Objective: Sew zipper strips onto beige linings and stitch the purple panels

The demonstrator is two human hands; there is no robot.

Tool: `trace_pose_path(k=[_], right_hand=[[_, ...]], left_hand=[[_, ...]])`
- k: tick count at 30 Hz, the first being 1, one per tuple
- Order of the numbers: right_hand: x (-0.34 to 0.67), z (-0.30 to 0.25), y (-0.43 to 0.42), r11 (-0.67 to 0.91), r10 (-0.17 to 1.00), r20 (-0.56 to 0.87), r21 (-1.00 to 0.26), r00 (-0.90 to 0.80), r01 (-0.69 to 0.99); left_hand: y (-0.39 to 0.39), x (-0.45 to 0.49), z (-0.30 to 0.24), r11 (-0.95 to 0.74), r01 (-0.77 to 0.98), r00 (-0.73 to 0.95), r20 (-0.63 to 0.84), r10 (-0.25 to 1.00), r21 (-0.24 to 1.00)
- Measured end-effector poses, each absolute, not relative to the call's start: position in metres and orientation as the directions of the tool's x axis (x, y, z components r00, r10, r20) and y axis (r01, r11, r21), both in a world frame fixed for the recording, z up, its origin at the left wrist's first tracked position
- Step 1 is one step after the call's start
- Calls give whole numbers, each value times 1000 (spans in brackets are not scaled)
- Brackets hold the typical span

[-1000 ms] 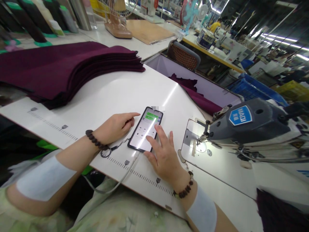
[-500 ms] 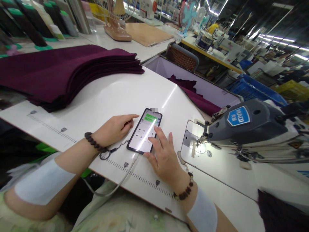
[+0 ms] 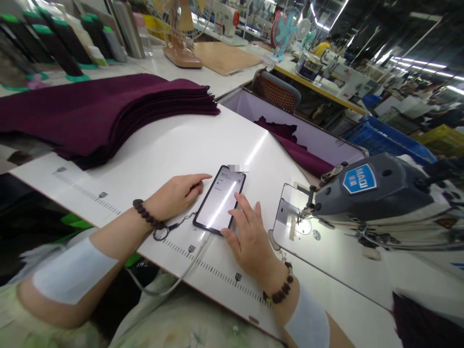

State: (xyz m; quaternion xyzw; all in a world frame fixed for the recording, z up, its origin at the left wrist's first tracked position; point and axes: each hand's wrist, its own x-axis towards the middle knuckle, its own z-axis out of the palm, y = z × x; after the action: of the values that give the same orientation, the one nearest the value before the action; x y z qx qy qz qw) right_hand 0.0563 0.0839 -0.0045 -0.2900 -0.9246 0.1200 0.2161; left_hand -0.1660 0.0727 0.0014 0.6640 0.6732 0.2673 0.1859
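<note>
A smartphone [image 3: 217, 203] with a lit, mostly pale screen lies face up on the white sewing table [image 3: 174, 140]. A white cable [image 3: 195, 258] runs from its lower end, and a strap with a ring [image 3: 160, 233] lies beside it. My left hand [image 3: 177, 195] rests on the table left of the phone, index finger stretched toward its edge and the other fingers curled, holding nothing. Over the phone's right edge, my right hand [image 3: 250, 237] has its fingers spread and bent, with fingertips at or just above the screen; contact is unclear.
A stack of dark purple fabric [image 3: 145, 101] lies at the back left. To the right stands a sewing machine [image 3: 362, 188]. Behind the table, a bin [image 3: 239, 101] holds more purple cloth [image 3: 304, 152]. Thread cones [image 3: 61, 53] and a fan [image 3: 181, 48] stand farther back.
The phone's screen has switched from green message bubbles and a grid of icons to a mostly blank page. Both hands keep nearly the same pose; the whole view has shifted slightly.
</note>
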Motion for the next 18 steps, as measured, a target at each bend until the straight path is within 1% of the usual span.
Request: trace_pose_path(k=[12,18], right_hand=[[54,-4,85,789,600,304,-379,-740,483],[54,-4,85,801,579,273,-366,-768,474]], left_hand=[[73,-168,0,-67,808,-19,140,990,585],[74,-167,-2,-72,818,-20,153,988,570]])
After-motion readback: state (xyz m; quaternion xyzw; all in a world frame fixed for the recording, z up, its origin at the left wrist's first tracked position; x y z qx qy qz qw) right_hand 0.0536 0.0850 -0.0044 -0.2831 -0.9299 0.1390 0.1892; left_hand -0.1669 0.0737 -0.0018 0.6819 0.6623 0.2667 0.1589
